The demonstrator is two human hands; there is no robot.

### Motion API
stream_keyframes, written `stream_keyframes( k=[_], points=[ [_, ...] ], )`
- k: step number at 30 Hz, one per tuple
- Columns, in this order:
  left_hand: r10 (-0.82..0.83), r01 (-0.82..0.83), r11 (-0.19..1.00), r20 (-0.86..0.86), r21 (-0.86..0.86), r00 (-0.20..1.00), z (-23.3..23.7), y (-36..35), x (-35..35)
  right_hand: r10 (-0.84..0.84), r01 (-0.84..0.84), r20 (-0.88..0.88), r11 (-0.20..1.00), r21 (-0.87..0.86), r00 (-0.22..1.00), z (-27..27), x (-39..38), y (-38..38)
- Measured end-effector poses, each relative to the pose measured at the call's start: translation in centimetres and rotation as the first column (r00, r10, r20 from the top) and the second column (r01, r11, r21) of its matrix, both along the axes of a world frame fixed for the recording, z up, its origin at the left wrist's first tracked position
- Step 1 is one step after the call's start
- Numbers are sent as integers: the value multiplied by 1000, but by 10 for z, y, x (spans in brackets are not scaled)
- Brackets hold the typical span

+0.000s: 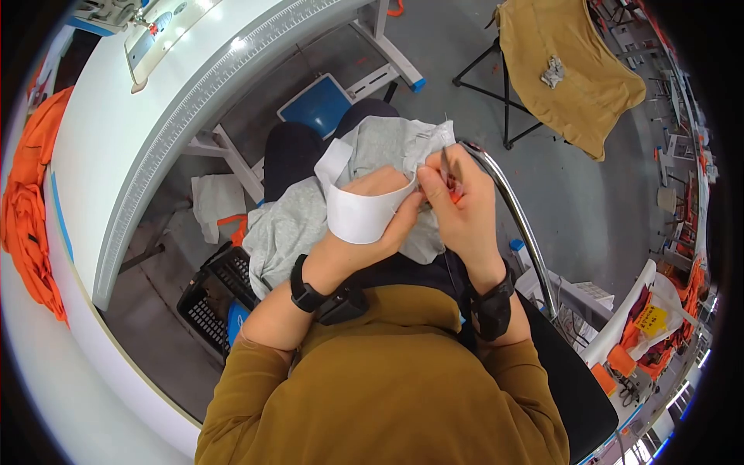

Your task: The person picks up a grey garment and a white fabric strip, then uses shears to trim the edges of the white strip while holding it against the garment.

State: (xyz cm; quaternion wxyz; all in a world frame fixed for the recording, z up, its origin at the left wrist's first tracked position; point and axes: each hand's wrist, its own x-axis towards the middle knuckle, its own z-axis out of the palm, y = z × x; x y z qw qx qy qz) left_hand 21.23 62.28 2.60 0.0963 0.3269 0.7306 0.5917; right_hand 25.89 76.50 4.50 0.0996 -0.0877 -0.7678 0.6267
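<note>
A wide white band, perhaps elastic, curves in a loop around the fingers of my left hand, which pinches its edge. Close beside it, my right hand is closed on small thread snips with a bit of red showing at the handle. The snips' blades point away from me, and their grip is mostly hidden by the fingers. Grey fabric joined to gathered white material lies over my lap under both hands. More of the grey cloth spreads over my left thigh.
On the left is a white sewing table with a ruler edge and a sewing machine. A black crate sits below it. A chrome chair arm curves at my right. A tan cloth stand is ahead right.
</note>
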Motion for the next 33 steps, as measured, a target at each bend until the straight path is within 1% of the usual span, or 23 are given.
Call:
stream_keyframes(
  k=[1,2,3,4,6,7,8,10,11,12,13,14,15,16,17,19,21,23,25,27,28,30,33],
  points=[
    [13,-13,1000,28,-1,1000,-1,0,2,17,-10,-41,987,161,999,2,1,-1],
    [13,-13,1000,26,4,1000,0,0,5,40,-14,-76,948,318,996,2,1,-1],
    [3,-8,998,64,69,998,2,-1,8,64,24,-196,909,416,979,-3,0,0],
    [-9,-5,991,102,133,995,3,-2,11,65,25,-198,907,419,978,-9,-3,3],
    [-154,129,972,114,195,982,7,-12,19,-100,187,-214,877,443,972,-18,-10,12],
    [-154,132,972,102,196,983,7,-11,15,-183,180,4,972,152,983,-11,-10,19],
    [-101,49,970,214,237,972,6,-9,15,-130,137,136,990,-42,982,-13,-7,28],
    [-7,-133,950,443,283,897,5,-9,18,54,10,226,962,-274,973,0,3,30],
    [62,-222,945,536,240,842,6,-9,19,58,5,221,962,-271,974,9,6,27],
    [64,-225,945,541,238,839,6,-12,17,111,-26,215,932,-362,970,17,13,22],
    [3,-169,953,552,250,834,6,-16,12,164,-55,208,892,-448,964,22,21,16],
    [-56,-114,957,556,266,829,7,-18,8,218,-90,248,893,-442,944,22,27,12],
    [-20,-174,946,583,275,812,8,-15,10,250,-129,252,900,-417,935,23,31,8],
    [-15,-178,945,582,273,813,7,-12,13,281,-166,255,904,-394,925,23,34,4],
    [14,-197,944,566,263,824,5,-10,15,304,-159,258,872,-462,917,23,37,2],
    [46,-219,943,553,251,832,0,-9,18,327,-160,286,862,-482,901,25,38,0],
    [99,-210,952,428,221,898,-2,-9,17,347,-158,311,851,-501,885,26,37,-1],
    [86,-203,952,434,231,897,2,-11,13,379,-148,320,813,-563,868,26,37,-2],
    [68,-192,950,440,245,895,5,-10,11,368,-129,334,815,-565,868,25,36,-2],
    [75,-175,955,375,241,924,5,-8,11,357,-111,346,818,-565,868,23,35,-1],
    [75,-176,954,376,242,924,4,-8,10,360,-109,346,813,-572,866,22,35,-1],
    [56,-130,969,326,210,944,0,-10,9,365,-108,347,807,-580,864,22,35,-1],
    [69,-155,964,360,217,930,0,-9,11,358,-89,348,796,-598,867,21,34,-1]
  ],
)
